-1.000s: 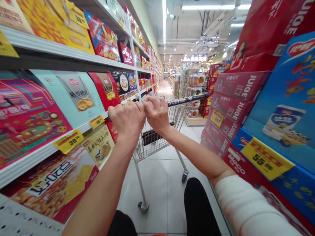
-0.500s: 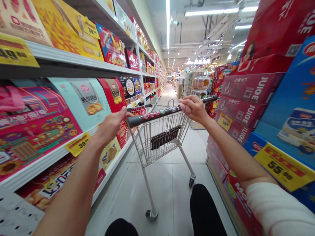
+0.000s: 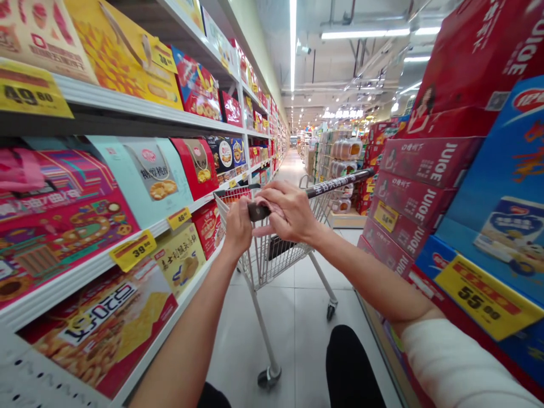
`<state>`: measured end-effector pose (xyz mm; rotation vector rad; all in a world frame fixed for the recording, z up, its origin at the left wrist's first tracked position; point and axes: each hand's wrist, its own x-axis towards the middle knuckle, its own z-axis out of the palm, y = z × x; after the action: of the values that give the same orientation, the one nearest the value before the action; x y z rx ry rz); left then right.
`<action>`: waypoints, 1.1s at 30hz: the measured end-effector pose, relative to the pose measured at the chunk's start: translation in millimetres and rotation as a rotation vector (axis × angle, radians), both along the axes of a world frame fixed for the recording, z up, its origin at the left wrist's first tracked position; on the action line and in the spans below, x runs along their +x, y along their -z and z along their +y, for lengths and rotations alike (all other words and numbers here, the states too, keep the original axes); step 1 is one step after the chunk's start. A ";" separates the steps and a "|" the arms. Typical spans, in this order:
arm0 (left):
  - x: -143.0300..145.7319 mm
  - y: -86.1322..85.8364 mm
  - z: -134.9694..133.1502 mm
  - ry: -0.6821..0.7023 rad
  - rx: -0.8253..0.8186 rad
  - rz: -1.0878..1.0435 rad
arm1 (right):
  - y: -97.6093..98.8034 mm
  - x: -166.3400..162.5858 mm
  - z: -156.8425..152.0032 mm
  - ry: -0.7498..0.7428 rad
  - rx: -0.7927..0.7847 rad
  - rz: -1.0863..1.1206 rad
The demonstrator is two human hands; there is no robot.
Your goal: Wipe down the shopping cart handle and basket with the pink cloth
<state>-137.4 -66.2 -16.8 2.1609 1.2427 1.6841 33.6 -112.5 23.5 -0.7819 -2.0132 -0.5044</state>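
Note:
A wire shopping cart [image 3: 276,249] stands in the aisle just ahead of me, its black handle bar [image 3: 340,182] running up to the right. My left hand [image 3: 238,226] is closed round the left end of the bar. My right hand [image 3: 289,212] lies over the bar right beside it, fingers curled on the handle and touching the left hand. The cart's basket looks empty apart from a dark folded flap.
Shelves of boxed biscuits [image 3: 127,187] with yellow price tags line the left. Stacked red juice cartons [image 3: 416,170] and blue boxes [image 3: 497,198] crowd the right. The white tiled aisle floor [image 3: 293,317] runs ahead between them. My dark trouser knees show at the bottom.
My left hand went from open beside the bar's end to gripping it. My right hand slid left along the bar until it met the left hand. The cart swung a little.

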 end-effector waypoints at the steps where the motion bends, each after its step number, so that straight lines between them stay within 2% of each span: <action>1: 2.0 0.9 0.3 -0.008 0.008 0.002 | 2.4 -2.5 0.4 -0.015 0.036 0.017; 6: 12.9 4.5 -3.9 -0.052 0.041 0.044 | 13.7 19.8 17.5 -0.180 0.306 0.068; 10: 30.9 4.4 -18.1 -0.088 0.062 0.122 | 19.0 43.3 27.8 -0.148 0.476 0.153; 12: 44.7 3.6 -28.2 -0.113 0.065 0.164 | 21.6 55.3 29.0 -0.108 0.508 0.196; 16: 75.6 0.5 -48.4 -0.156 0.048 0.278 | 21.9 85.1 18.4 -0.107 0.456 0.259; 19: 95.9 -0.8 -59.2 -0.163 0.051 0.325 | 12.6 103.8 -5.0 -0.118 0.273 0.288; 22: 114.4 1.6 -67.4 -0.139 0.065 0.329 | -0.5 109.1 -36.1 0.036 0.064 0.228; 24: 126.7 5.4 -72.3 -0.137 0.053 0.291 | -6.0 106.4 -54.2 0.191 0.059 0.148; 26: 136.3 10.6 -74.1 -0.150 0.049 0.212 | -7.1 102.9 -66.2 0.330 0.130 0.089; 29: 134.0 20.0 -60.1 -0.093 0.124 0.145 | -3.2 104.4 -69.3 0.428 0.230 0.064; 31: 115.4 28.0 -35.5 -0.001 0.177 0.175 | -0.2 111.8 -62.7 0.371 0.264 0.065; 33: 85.7 38.4 -2.4 0.003 0.125 0.195 | 1.7 122.4 -52.1 0.233 0.282 0.079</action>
<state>-51.7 -68.6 -55.2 2.4499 1.2075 1.6224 156.0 -164.7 21.8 -0.8492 -1.7382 -0.8582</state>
